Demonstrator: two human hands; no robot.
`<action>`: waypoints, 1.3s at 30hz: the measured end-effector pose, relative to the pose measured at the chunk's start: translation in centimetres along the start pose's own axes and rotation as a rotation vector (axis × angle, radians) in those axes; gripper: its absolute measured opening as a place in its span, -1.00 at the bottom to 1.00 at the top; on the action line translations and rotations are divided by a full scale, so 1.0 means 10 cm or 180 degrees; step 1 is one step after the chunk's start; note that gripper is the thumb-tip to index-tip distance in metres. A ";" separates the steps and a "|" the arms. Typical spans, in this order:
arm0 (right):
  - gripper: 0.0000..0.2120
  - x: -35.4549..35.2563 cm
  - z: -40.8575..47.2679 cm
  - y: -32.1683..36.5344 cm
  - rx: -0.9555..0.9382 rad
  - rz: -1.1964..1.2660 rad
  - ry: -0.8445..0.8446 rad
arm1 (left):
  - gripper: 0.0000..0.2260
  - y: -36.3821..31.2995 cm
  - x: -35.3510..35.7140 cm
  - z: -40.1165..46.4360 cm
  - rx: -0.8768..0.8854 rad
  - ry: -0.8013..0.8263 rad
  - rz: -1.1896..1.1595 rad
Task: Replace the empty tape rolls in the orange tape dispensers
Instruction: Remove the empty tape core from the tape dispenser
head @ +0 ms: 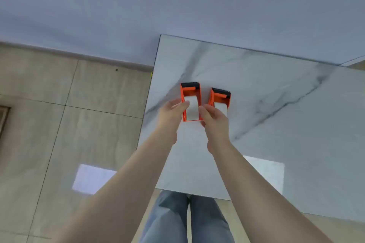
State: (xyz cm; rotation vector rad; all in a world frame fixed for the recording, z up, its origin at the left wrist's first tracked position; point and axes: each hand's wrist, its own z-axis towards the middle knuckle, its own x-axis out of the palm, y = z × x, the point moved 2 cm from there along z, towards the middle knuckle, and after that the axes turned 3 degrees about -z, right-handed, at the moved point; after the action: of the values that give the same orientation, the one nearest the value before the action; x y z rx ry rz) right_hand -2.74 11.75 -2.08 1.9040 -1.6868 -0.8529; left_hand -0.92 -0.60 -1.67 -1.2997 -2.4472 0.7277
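From the head camera we look down on two orange dispensers side by side near the left edge of a marble table [256,104]. The left dispenser [191,102] sits flat with a white roll [192,109] in its cradle and its black cutter end pointing away from us. The right dispenser [219,98] stands just beside it, also with something white inside, partly hidden by our hand.

Our left hand [171,113] holds the left dispenser's left side, fingertips curled onto the roll's edge. Our right hand [212,119] grips the same dispenser's right side near its lower corner, fingers curled round it.

We judge the task to be well along: both dispensers seem to carry white rolls, and no spare rolls or empty cores lie anywhere in view. Whether these rolls are full or spent we cannot tell from here. If they are new, what is left may only be seating this one and threading its tape to the cutter.

The table is glossy white marble with grey veins and reflects a bright rectangle near us. Beside it runs a beige tiled floor [59,134] with dark grout lines, and beyond rises a plain pale wall [177,2]. Our jeans [177,221] show below the table edge.
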 end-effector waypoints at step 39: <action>-0.73 0.52 0.74 -0.93 0.1025 -0.0092 -0.0417 | -0.89 -0.08 -0.11 0.60 0.0374 -0.0151 0.0525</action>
State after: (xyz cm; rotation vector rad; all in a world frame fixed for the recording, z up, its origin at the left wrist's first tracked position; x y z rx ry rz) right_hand -1.05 8.50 -14.53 2.1246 -1.9796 -0.7682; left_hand -3.60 -3.68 -6.30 -1.4658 -2.3135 0.9389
